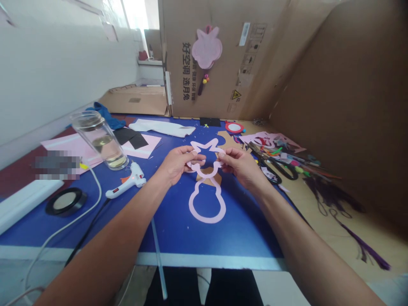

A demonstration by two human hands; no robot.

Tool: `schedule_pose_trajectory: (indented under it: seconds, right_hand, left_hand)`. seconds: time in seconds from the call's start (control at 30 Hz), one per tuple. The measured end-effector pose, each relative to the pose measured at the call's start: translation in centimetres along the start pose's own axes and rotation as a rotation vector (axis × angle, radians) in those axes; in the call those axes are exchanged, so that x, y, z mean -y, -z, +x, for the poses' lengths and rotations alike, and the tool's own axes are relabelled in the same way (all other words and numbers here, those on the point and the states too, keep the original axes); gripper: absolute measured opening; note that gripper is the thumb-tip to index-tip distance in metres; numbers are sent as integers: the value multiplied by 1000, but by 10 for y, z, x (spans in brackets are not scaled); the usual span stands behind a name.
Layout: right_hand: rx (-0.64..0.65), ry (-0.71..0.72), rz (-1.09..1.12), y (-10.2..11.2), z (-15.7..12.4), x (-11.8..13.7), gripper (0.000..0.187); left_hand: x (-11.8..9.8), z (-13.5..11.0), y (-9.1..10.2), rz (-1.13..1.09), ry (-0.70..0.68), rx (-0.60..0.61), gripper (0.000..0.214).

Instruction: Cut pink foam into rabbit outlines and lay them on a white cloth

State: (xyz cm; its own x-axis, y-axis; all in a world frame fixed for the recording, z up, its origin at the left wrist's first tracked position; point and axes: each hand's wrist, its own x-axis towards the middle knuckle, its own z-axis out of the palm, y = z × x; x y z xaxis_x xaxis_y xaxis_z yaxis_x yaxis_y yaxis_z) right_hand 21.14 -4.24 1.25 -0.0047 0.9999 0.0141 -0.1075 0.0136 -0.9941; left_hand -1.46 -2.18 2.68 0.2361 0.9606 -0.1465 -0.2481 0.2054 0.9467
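Between my two hands is a pink paper cutout frame (208,172) with a pointed crown-like top and an open middle, raised over the blue table. My left hand (180,163) pinches its left side. On the right side, my right hand (237,163) grips the edge between thumb and fingers. Below it on the table lies a second pink outline cutout (207,219), rounded at the bottom. A brown cardboard piece (214,177) shows partly under the pink shapes.
A white glue gun (129,182), a black tape roll (66,201) and a glass cup (103,144) stand left. Scissors (282,168), paper scraps (270,140) and dark tassels (331,193) lie right. A glue stick (158,255) overhangs the front edge. A cardboard box (219,102) with a hanging pink ornament (207,49) rises behind.
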Motion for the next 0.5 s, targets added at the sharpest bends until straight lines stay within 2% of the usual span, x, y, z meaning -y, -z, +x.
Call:
schedule_pose_trajectory:
  seconds: [0.1, 0.3, 0.5]
  right_hand:
    - [-5, 7, -29, -1, 0, -1, 47]
    - [14, 6, -31, -3, -2, 0, 46]
    - [40, -7, -49, -3, -1, 0, 47]
  left_hand:
    - [0, -1, -2, 38, -31, -26, 21]
    - [1, 0, -2, 73, -48, 21, 22]
    - [4, 0, -2, 81, -65, -13, 16]
